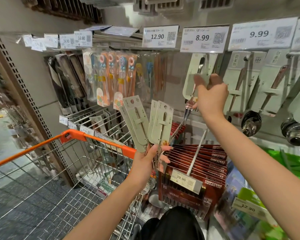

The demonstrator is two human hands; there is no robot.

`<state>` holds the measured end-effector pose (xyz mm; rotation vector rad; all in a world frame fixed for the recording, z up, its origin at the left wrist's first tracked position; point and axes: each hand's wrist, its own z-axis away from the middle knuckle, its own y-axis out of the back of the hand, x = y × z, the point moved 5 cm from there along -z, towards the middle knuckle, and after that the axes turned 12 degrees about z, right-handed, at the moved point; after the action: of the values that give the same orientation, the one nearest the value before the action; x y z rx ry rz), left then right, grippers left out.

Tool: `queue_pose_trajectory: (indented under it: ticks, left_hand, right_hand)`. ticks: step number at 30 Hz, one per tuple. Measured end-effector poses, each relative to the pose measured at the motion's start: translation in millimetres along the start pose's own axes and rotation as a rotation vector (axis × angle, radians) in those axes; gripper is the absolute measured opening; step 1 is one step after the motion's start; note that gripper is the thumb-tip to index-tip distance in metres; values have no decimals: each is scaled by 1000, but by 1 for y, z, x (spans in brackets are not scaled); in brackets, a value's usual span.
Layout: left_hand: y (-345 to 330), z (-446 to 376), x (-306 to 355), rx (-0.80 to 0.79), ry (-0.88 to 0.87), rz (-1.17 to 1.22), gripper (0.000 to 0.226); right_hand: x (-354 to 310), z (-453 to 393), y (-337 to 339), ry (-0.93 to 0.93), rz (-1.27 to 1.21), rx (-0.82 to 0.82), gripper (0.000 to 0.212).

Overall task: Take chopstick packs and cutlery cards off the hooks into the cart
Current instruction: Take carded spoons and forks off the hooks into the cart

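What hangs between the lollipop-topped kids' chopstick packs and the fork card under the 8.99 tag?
In the head view, clear packs of blue and orange-brown chopsticks hang between the lollipop packs and the fork card, which the right hand grips.

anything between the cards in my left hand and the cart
Nothing visible. The left hand holds the fanned cutlery cards just above the cart's orange rim, and the wire basket below it is open at the top.
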<state>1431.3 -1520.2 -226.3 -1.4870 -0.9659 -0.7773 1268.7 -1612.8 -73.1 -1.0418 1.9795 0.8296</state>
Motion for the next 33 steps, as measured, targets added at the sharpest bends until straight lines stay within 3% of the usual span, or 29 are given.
queue_pose_trajectory:
  ticks: [4, 7, 10, 13, 15, 18, 21, 28, 33]
  left_hand:
    - [3, 0, 0, 30, 8, -9, 33]
    - [6, -1, 0, 58, -3, -28, 33]
    - [5, -1, 2, 49, -6, -36, 32]
    - [2, -1, 4, 27, -23, -42, 26]
    - [3, -1, 3, 40, -18, -40, 26]
    - [5, -2, 3, 55, -42, -24, 28]
    - [3, -3, 3, 47, -58, 2, 38]
    - [6, -3, 3, 58, -69, -24, 30]
    - [2, 0, 7, 60, -67, -35, 22]
  right_hand:
    - [7, -17, -2, -139, 85, -38, 39]
    - [20, -15, -7, -273, 103, -128, 24]
    - [46, 12, -21, -416, 176, -318, 26]
    - [72, 57, -41, -560, 159, -549, 50]
    - [76, 83, -49, -605, 128, -661, 52]
    - [73, 100, -54, -552, 35, -675, 53]
    - [62, 99, -54, -384, 78, -626, 42]
    - [65, 94, -60, -178, 176, -577, 37]
    - [54, 90, -47, -43, 161, -393, 35]
